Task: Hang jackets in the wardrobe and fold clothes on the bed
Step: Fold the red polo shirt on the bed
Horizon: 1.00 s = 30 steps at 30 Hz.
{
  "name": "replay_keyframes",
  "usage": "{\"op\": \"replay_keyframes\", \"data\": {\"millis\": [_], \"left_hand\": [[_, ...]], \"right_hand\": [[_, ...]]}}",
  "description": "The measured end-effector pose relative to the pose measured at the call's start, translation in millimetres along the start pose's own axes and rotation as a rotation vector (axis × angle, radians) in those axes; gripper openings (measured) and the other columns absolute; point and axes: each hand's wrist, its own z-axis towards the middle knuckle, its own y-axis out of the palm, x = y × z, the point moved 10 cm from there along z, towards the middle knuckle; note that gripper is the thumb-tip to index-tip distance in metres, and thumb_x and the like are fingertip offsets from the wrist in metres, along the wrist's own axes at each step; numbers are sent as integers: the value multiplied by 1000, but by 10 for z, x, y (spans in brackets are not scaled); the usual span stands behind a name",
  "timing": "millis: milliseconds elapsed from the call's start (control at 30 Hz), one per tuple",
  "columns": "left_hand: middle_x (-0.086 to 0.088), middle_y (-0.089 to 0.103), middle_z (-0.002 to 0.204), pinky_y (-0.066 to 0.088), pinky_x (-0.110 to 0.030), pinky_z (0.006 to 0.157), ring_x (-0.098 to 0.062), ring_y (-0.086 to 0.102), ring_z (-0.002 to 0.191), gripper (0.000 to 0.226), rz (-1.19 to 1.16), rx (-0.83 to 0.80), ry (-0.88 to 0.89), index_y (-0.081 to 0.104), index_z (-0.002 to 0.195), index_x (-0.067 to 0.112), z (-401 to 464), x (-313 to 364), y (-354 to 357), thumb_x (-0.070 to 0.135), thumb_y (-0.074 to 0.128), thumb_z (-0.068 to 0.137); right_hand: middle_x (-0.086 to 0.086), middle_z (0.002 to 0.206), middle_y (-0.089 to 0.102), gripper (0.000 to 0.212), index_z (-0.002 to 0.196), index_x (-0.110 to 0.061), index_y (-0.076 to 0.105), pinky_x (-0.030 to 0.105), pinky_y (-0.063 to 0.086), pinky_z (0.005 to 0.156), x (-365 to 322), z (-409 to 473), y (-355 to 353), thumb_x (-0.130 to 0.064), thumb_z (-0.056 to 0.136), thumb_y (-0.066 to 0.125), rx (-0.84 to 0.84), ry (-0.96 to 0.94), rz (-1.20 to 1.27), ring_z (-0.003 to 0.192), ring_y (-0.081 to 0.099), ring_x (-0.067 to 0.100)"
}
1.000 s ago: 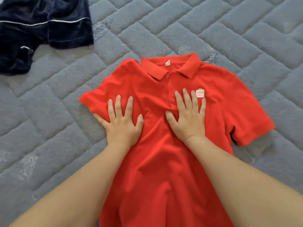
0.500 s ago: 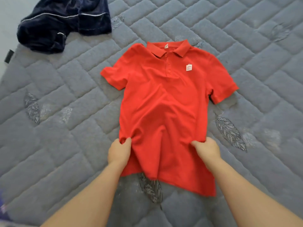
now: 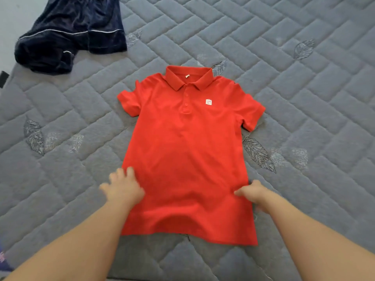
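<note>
A red polo shirt (image 3: 186, 151) is laid flat, front up, on the grey quilted bed (image 3: 304, 88), with the collar at the far end and the hem at the near end. Both short sleeves are spread out to the sides, and a small white logo patch (image 3: 208, 102) is seen on the chest, right of the button placket.

Both bare forearms are extended from the near edge toward the lower part of the shirt. The left hand (image 3: 122, 188) is placed at the shirt's left side edge, above the hem; its fingers are spread apart and fairly straight, blurred, with the thumb out over the bed, and nothing is seen to be gripped. The right hand (image 3: 253, 194) is set at the right side edge at about the same height, knuckles up, with the fingers bent downward onto the fabric; whether cloth is pinched cannot be told through the blur.

A dark navy garment (image 3: 69, 35) with thin white piping is heaped at the far left corner of the bed, well apart from the shirt
</note>
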Motion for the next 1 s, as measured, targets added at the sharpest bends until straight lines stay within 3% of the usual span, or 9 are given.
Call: {"op": "replay_keyframes", "data": {"millis": [133,233,367,467,533,667,733,867,1000], "left_hand": [[-2,1,161,14,-69,110,-27,0,148,75,-145,71,334,10,151,34,282,1234,-376,50,46,88],[7,-25,159,1,-77,104,-24,-26,146,92,-194,32,449,-7,150,46,649,2022,-579,65,52,82],[9,-53,142,-6,-84,91,-25,-47,134,141,-147,-105,418,-34,133,58,1255,2474,-630,83,72,44],[11,-65,126,-12,-84,83,-23,-56,124,157,-123,-177,400,-46,115,65,1469,2477,-588,91,68,10],[10,-67,123,-15,-84,80,-23,-58,122,160,-132,-178,408,-48,113,64,1512,2511,-596,91,64,3],[3,-61,134,-14,-83,86,-26,-53,128,154,-144,-135,520,-43,124,61,1425,2514,-658,91,65,18],[6,-43,149,-3,-82,95,-25,-34,141,135,-225,-113,580,-32,129,67,1446,2494,-815,91,61,34],[-14,17,152,33,-57,103,-40,34,131,88,-502,437,505,12,153,39,1842,2089,-1857,37,58,77],[-26,27,150,21,-46,115,-43,33,134,77,-458,552,586,24,153,9,2533,2241,-2410,0,49,80]], "right_hand": [[21,134,50,67,138,-7,44,40,46,98,-579,334,-421,-35,81,67,264,-87,243,121,52,34],[9,88,56,47,114,-13,55,28,39,58,-1020,674,-648,-41,77,67,282,-139,614,75,54,23],[13,118,61,66,128,-3,56,41,54,88,-1593,1248,-947,-40,76,74,297,-215,822,102,63,29],[10,99,65,19,104,-10,64,29,54,68,-1952,1358,-1216,-11,85,66,344,-368,834,88,63,22],[11,99,65,11,93,-13,60,36,51,77,-1845,1268,-1597,-10,84,63,556,-383,732,94,62,27],[18,133,46,48,128,-12,45,47,41,97,-1760,878,-1955,-14,84,64,877,-157,213,120,48,40],[17,133,44,55,132,-12,44,49,38,98,-2386,581,-1807,-18,80,62,996,-370,-79,119,45,40],[12,146,39,66,147,-11,30,55,18,114,-3629,605,-819,-38,91,53,785,-768,-442,134,36,33],[14,154,27,76,156,-13,10,56,5,118,-4169,1089,-503,-48,97,43,761,-799,-478,143,22,33]]}}
